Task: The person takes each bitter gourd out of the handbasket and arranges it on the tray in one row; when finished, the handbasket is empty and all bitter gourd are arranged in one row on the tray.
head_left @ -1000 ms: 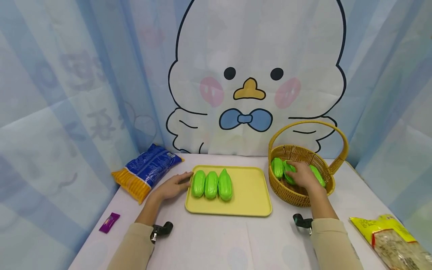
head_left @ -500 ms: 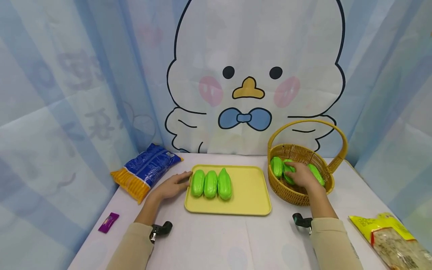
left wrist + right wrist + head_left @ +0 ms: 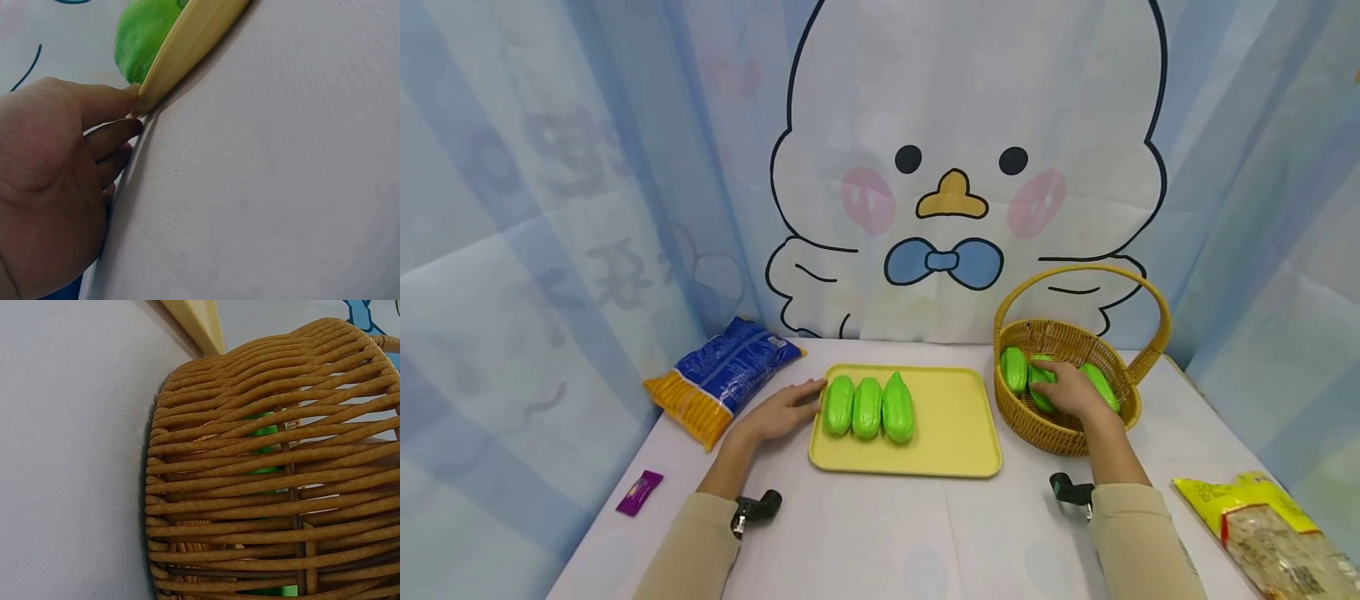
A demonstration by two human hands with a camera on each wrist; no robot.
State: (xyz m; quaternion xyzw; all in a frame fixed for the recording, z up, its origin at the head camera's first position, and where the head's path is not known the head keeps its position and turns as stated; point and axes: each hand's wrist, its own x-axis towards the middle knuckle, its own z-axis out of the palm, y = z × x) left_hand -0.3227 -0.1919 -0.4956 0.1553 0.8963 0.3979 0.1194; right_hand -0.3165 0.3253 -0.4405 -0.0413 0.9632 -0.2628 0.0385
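Note:
In the head view, three plump, glossy green toy gourds [image 3: 867, 408] lie side by side on the left half of a yellow tray [image 3: 955, 425]. My left hand [image 3: 781, 413] touches the tray's left rim with fingers extended; the left wrist view shows thumb and fingertips at the tray's edge [image 3: 187, 56]. Inside a wicker basket [image 3: 1045, 435] on the right, my right hand [image 3: 1075, 390] grips a green gourd [image 3: 1040, 398], partly hidden by the fingers. Another gourd [image 3: 1014, 371] lies left of it, and one [image 3: 1099, 385] to the right. The basket wall [image 3: 250, 487] mostly hides this hand in the right wrist view.
A blue and orange snack bag [image 3: 726, 379] lies behind my left hand. A small purple packet [image 3: 640, 492] is at the table's left edge. At the front right lies a yellow, partly clear bag [image 3: 1270, 533]. The basket's tall handle [image 3: 1159, 333] arches above its opening.
Both hands keep nearly the same places, the left at the tray and the right in the basket. The whole head view has shifted very slightly.

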